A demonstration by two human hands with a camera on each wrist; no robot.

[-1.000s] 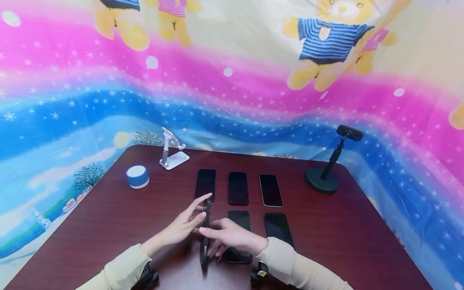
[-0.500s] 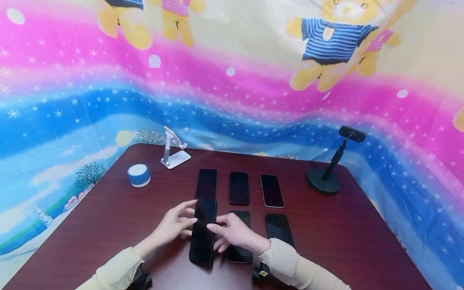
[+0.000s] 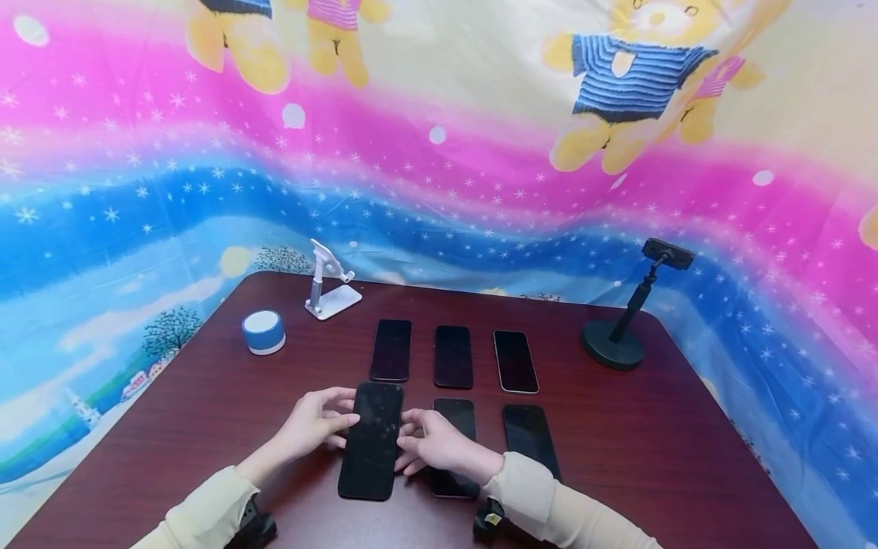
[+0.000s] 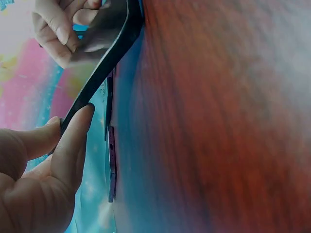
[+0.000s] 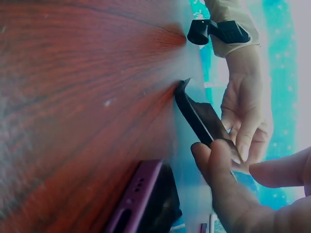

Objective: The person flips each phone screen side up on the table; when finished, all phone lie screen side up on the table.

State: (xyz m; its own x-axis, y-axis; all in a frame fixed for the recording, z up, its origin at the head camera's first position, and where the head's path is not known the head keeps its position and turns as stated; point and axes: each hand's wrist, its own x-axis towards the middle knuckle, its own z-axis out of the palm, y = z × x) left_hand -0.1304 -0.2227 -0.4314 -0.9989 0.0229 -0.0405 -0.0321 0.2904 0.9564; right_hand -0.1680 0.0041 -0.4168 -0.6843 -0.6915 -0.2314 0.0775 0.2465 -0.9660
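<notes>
A black smartphone [image 3: 369,442] is tilted at the front of the table, its far end raised and its near end low by the tabletop. My left hand [image 3: 312,423] pinches its left edge, the thumb in front and fingers behind; the left wrist view shows this grip on the phone's side. At the right edge my right hand [image 3: 442,442] holds it with curled fingertips. Under that hand lies another smartphone [image 3: 458,414], partly hidden. The right wrist view shows a purple-edged phone [image 5: 146,194] on the table beside the right hand.
Behind lie three dark phones in a row: left [image 3: 391,351], middle [image 3: 453,357], right [image 3: 516,361]. Another phone [image 3: 531,438] is partly behind the right sleeve. A white phone stand [image 3: 331,282], a blue-and-white round container [image 3: 264,332] and a black stand [image 3: 617,335] are farther out.
The phone has turned from edge-on to screen facing up towards me, then leaned back and shifted left. My left hand has moved left with it; the right hand stays at its right edge.
</notes>
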